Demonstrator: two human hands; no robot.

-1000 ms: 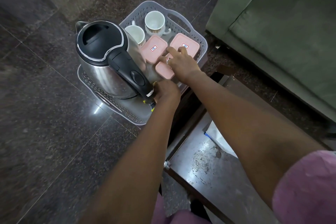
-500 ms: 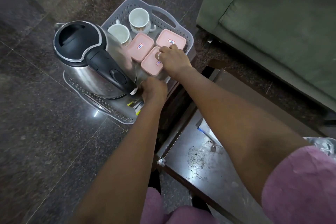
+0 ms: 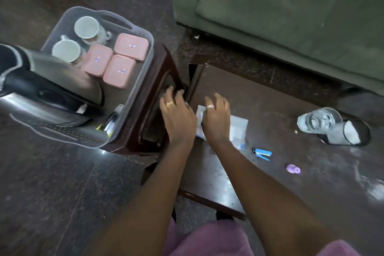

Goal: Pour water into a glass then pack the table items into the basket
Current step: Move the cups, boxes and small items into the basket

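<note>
Nearby, empty loose hands (image 3: 179,116) (image 3: 216,119) hover over dusty table (image 3: 270,183) beside green sofa (image 3: 291,16).

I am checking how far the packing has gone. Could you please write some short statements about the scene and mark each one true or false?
1. Three pink boxes lie inside the basket. True.
2. The glass is inside the basket. False: it stands on the dark table, near a striped slipper.
3. The blue stapler lies on the table. True.
4. The left hand holds the kettle. False: it holds nothing, and the kettle sits in the basket.
5. The right hand is above a white paper packet. True.
6. Only one cup is in the basket. False: there are two cups.
</note>
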